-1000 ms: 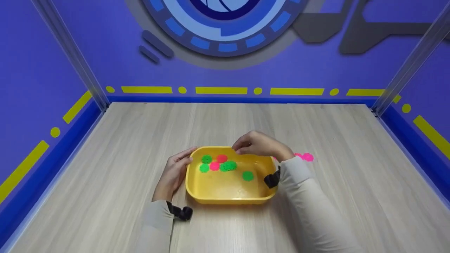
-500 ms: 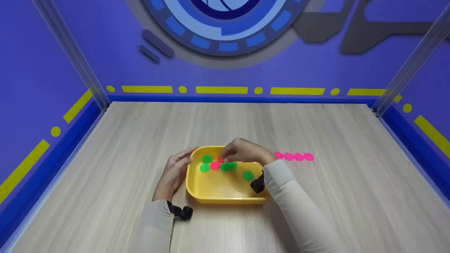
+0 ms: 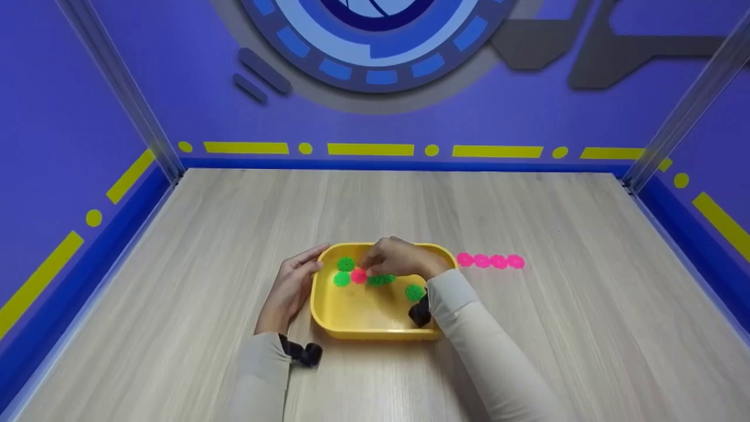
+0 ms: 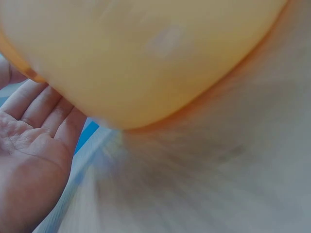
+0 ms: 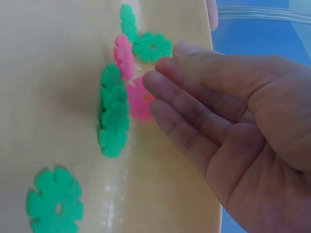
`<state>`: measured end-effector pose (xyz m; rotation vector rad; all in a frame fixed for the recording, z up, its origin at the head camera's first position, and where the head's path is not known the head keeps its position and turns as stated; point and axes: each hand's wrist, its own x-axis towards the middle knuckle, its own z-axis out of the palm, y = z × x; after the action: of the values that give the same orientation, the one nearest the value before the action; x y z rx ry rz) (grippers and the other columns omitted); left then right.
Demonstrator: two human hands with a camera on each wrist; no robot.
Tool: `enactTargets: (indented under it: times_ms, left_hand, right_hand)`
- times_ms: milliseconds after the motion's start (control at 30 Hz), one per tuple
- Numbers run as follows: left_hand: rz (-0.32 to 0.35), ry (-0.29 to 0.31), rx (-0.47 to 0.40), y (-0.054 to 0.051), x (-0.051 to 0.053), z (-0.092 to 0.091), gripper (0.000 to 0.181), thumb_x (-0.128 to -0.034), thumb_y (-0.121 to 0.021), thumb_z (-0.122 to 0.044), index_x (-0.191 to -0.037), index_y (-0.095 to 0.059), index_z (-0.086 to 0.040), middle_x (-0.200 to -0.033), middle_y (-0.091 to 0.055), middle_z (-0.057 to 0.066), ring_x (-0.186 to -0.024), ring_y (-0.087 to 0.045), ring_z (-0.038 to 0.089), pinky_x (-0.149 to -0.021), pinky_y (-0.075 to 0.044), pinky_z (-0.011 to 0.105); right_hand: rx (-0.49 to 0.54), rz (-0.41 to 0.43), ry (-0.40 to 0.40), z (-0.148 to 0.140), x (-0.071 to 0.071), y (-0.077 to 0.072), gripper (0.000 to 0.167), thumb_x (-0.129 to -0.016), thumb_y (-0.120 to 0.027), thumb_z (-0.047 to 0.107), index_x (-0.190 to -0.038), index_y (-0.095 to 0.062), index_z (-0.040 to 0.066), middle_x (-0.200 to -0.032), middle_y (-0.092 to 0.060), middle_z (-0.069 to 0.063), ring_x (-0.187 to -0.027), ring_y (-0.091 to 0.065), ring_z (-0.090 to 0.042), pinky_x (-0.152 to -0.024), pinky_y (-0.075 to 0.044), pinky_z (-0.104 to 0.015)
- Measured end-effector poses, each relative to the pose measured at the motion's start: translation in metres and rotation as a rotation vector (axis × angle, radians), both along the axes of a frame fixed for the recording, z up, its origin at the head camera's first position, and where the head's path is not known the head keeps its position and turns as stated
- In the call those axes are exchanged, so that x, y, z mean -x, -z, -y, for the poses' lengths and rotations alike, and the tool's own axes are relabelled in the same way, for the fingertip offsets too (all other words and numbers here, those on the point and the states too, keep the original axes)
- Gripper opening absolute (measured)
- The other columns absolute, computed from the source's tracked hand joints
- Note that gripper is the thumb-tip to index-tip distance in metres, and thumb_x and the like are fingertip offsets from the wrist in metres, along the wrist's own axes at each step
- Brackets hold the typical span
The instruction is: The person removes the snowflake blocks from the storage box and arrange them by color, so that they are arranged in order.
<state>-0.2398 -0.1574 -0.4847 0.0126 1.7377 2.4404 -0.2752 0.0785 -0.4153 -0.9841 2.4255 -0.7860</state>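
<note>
My left hand [image 3: 287, 290] grips the left rim of a yellow plastic basin [image 3: 381, 335], thumb on the rim. In the left wrist view its fingers lie against the outside of the wall. My right hand [image 3: 401, 258] reaches inside, toward the far wall. The right wrist view shows its fingers fairly straight and nothing between them. Their tips overlap the edge of a pink snowflake disc [image 5: 140, 101]; whether they touch it, I cannot tell. Another pink snowflake disc [image 5: 124, 57] stands beside it. Green snowflake discs [image 5: 114, 116] stand overlapping, with a separate green snowflake disc [image 5: 57, 204] closer to the camera.
Right of the basin, several pink snowflake discs [image 3: 490, 261] form a row on the wooden tabletop [image 3: 586, 328]. More green snowflake discs [image 3: 346, 264] sit at the basin's far left. Blue-purple panels [image 3: 375, 132] enclose the table at the back and sides.
My right hand has moved left and down into the basin, over the reddish-pink disc at the far wall. The pink row has come into full view. My left hand keeps its hold.
</note>
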Motion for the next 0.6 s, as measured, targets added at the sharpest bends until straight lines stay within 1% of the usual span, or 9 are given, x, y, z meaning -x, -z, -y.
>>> enactTargets:
  times_ms: [133,233,467,600]
  left_hand:
    - [-0.002,-0.002,-0.008,0.001,0.000,0.001,0.047,-0.0887,-0.052,0.003,-0.135,-0.049,0.008,-0.143,-0.048,0.019,-0.126,-0.051,0.019,-0.103,-0.046,0.028]
    - [-0.014,0.004,-0.013,0.001,0.000,0.001,0.047,-0.0884,-0.051,0.004,-0.135,-0.049,0.009,-0.142,-0.049,0.018,-0.125,-0.052,0.019,-0.101,-0.047,0.027]
    - [-0.025,0.012,-0.011,0.002,0.000,0.001,0.049,-0.0866,-0.050,0.004,-0.135,-0.049,0.009,-0.142,-0.050,0.018,-0.125,-0.051,0.018,-0.101,-0.047,0.027]
    - [-0.024,0.008,-0.008,0.002,0.000,0.001,0.049,-0.0864,-0.050,0.005,-0.135,-0.049,0.009,-0.142,-0.050,0.018,-0.124,-0.052,0.018,-0.101,-0.047,0.027]
  right_hand:
    - [-0.018,0.020,0.006,0.003,0.000,0.003,0.027,-0.090,-0.064,0.011,-0.116,-0.070,0.004,-0.113,-0.071,-0.010,-0.105,-0.067,-0.022,-0.092,-0.055,-0.034]
    - [-0.029,0.025,0.005,0.005,0.000,0.004,0.025,-0.091,-0.064,0.012,-0.114,-0.071,0.006,-0.111,-0.072,-0.008,-0.102,-0.066,-0.020,-0.092,-0.055,-0.034]
    - [-0.026,0.003,-0.027,0.009,0.000,0.006,0.022,-0.090,-0.065,0.011,-0.110,-0.072,0.006,-0.107,-0.073,-0.007,-0.096,-0.065,-0.018,-0.092,-0.054,-0.033]
    - [-0.048,-0.018,-0.037,0.011,-0.001,0.008,0.020,-0.089,-0.066,0.012,-0.107,-0.074,0.006,-0.103,-0.073,-0.005,-0.088,-0.062,-0.013,-0.088,-0.055,-0.030]
